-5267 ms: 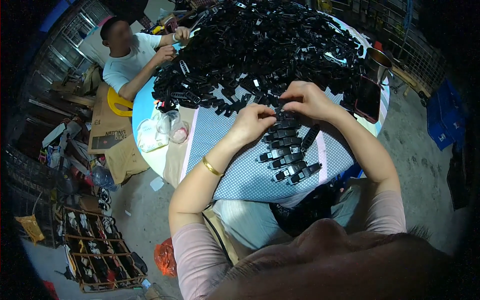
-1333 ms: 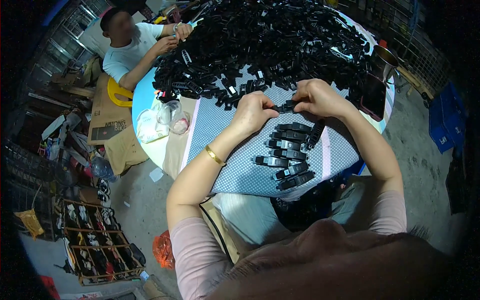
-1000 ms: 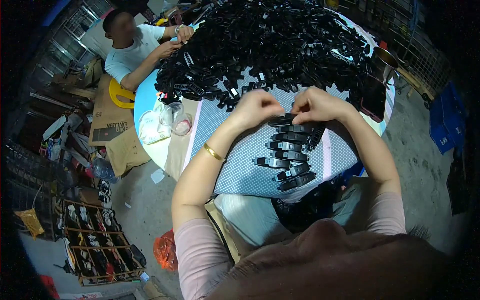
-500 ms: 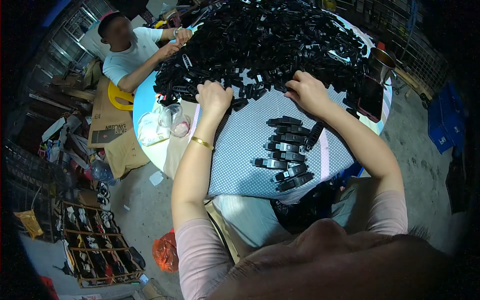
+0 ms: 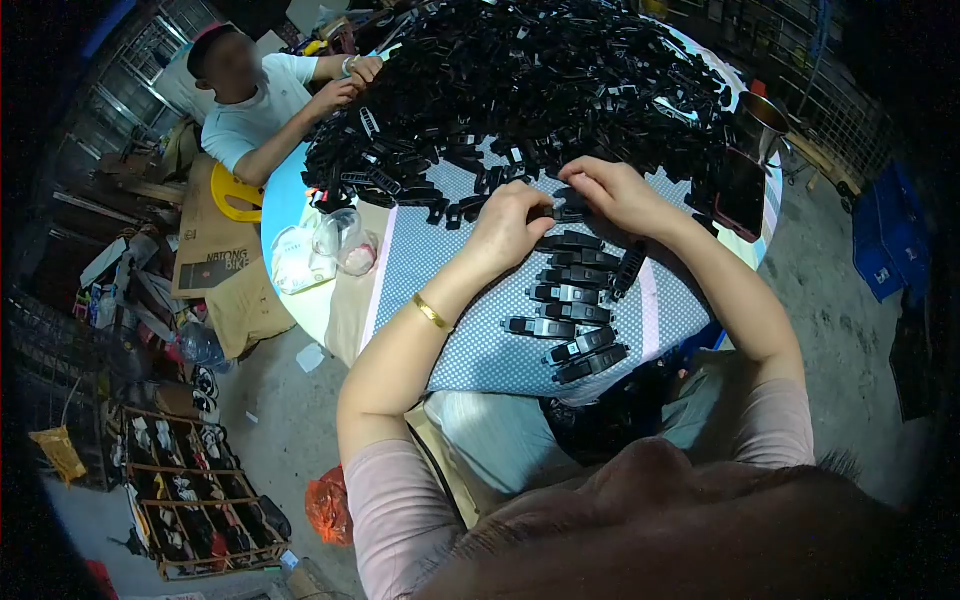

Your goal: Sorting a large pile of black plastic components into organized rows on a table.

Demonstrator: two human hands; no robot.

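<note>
Above the top of a neat column of black plastic pieces (image 5: 572, 293), my two hands are close together. My left hand (image 5: 512, 225) is closed, with thumb and fingers pinched at the left end of a small black plastic piece (image 5: 570, 212). At that piece's right end, the bent fingers of my right hand (image 5: 615, 195) grip it; the fingertips are partly hidden. Several column pieces have a grey patch on top. One more black piece (image 5: 629, 268) stands slantwise beside the column. Beyond my hands spreads a large heap of similar black parts (image 5: 520, 90).
A patterned cloth (image 5: 470, 345) covers the round table. Clear plastic cups (image 5: 345, 240) stand at its left, a metal mug (image 5: 763, 118) and a dark phone-like slab (image 5: 738, 195) at its right. Across on the left, a person (image 5: 250, 100) handles parts at the heap's edge.
My left hand has moved right, from the heap's edge to beside my right hand. My right hand has come slightly left. A black piece is now held between them.
</note>
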